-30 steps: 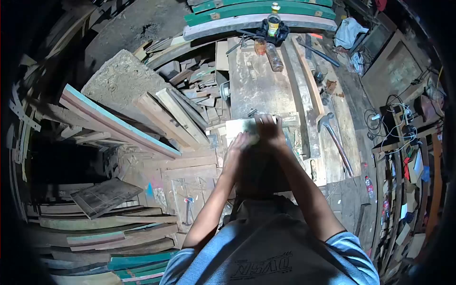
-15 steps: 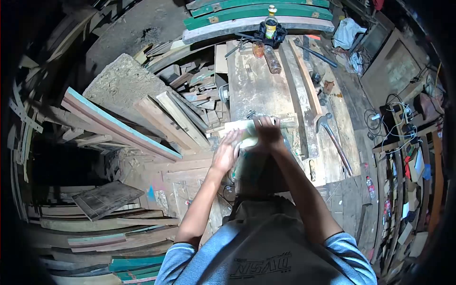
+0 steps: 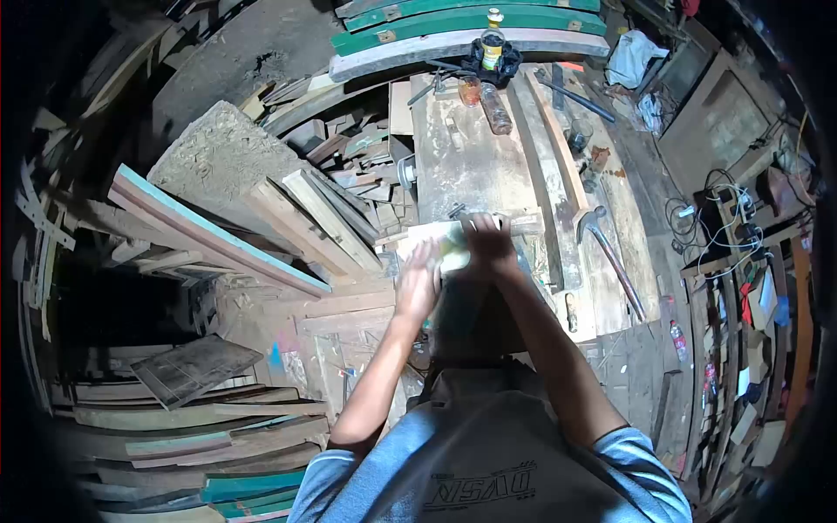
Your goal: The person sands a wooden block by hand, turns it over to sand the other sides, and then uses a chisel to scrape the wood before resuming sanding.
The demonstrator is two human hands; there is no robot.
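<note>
A pale, brightly lit flat piece of wood (image 3: 452,247) lies at the near end of the workbench, between my hands. My left hand (image 3: 419,281) rests over its left part, fingers reaching across the top and closed on it. Around the right end, my right hand (image 3: 491,246) is closed with its fingers bent over the far side. Glare washes out the piece's surface, and my right hand hides its right end. A small dark metal part (image 3: 457,210) sits just beyond it. To the right, a hammer (image 3: 612,261) lies on the bench planks.
On the far bench (image 3: 449,166) stand a yellow-labelled bottle (image 3: 493,52), an orange glass (image 3: 469,91) and a lying bottle (image 3: 496,112). A wheel (image 3: 407,173) projects at the bench's left edge. Leaning boards (image 3: 318,218) and offcuts crowd the left; cables (image 3: 728,222) hang at right.
My left hand has shifted slightly right and toward my body over the piece. My right hand keeps nearly the same place. The whole view has moved a little.
</note>
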